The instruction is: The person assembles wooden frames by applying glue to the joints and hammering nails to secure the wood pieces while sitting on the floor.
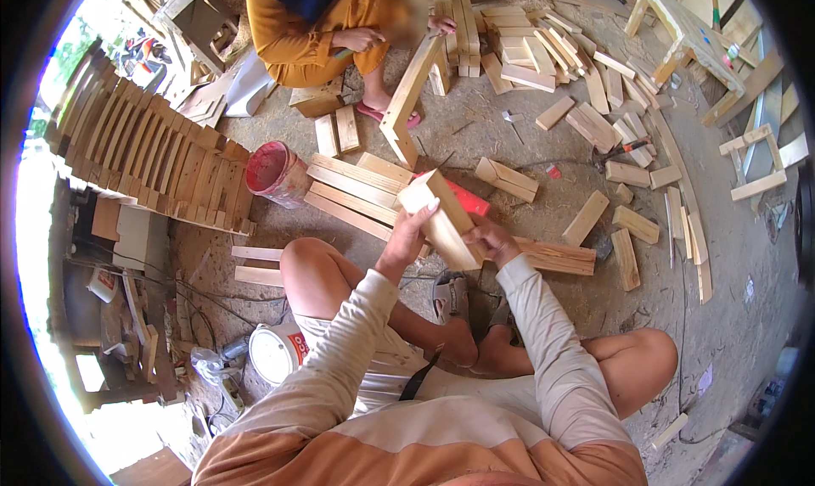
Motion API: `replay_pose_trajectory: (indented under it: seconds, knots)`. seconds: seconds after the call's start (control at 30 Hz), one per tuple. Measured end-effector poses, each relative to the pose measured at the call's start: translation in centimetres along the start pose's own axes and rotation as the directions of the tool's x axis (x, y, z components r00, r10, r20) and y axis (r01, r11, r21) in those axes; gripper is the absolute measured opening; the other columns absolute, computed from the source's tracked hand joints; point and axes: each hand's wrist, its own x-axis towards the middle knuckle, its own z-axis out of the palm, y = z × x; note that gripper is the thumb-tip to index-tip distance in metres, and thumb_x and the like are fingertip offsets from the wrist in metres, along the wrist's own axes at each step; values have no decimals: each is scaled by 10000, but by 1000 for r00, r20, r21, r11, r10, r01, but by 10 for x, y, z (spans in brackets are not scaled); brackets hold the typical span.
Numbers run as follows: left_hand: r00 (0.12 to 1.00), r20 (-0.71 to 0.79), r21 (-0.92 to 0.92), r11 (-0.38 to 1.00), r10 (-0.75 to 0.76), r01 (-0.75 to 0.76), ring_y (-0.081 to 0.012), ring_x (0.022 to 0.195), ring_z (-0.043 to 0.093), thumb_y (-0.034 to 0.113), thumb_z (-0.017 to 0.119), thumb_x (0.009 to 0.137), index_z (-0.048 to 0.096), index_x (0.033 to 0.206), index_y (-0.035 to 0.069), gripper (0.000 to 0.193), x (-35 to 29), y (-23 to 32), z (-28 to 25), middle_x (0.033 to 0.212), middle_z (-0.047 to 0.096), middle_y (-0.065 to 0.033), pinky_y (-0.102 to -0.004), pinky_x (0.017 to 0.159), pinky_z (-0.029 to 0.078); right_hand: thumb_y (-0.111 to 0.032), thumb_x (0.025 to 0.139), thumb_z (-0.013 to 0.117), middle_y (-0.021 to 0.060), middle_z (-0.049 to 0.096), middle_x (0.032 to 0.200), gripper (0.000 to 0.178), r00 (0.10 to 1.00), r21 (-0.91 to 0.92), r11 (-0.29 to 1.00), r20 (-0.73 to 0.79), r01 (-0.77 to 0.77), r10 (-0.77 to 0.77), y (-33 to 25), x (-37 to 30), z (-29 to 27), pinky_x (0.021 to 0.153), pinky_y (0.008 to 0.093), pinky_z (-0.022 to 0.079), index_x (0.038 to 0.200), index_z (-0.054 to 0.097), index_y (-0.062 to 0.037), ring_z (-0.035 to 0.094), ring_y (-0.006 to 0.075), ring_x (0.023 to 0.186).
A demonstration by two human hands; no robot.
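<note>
Over my lower legs, a short thick wooden block (448, 231) is held tilted between both hands. My left hand (406, 238) is closed round its left side, the thumb lying along the wood. At its right edge, my right hand (494, 240) grips with bent fingers. Beyond my right hand, a wooden plank (556, 255) extends to the right. A red object (469, 199), partly hidden by the block, lies just behind it. Left of the block, several pale wooden slats (352, 199) are laid side by side on the floor.
Across from me a person (318, 36) in orange clothing holds a jointed wooden frame (412, 91). A red-stained bucket (278, 174) and a white bucket (276, 354) stand to the left, near stacked wooden pieces (157, 151). Loose wood offcuts (586, 219) and a cable-strewn floor (340, 265) surround me.
</note>
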Motion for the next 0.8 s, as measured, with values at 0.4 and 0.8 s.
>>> replay_pose_trajectory:
  seconds: [0.4,0.8]
  knots:
    - [917,-218,333,909,334,-252,-165,1070,607,117,804,843,414,1317,31,620,-69,-5,-12,1149,622,-79,-332,935,513,-285,733,829,271,501,1380,852,864,-918,-160,-268,-363,-425,38,75,-82,1003,518,484,1429,413,-25,530,446,1248]
    - [915,-293,343,924,279,-171,-172,1105,575,184,833,827,421,1328,26,668,-66,-16,-15,1186,595,-74,-338,970,474,-385,506,920,193,716,975,613,700,-791,423,-599,-441,-389,14,85,-61,815,452,551,948,656,-53,697,362,931]
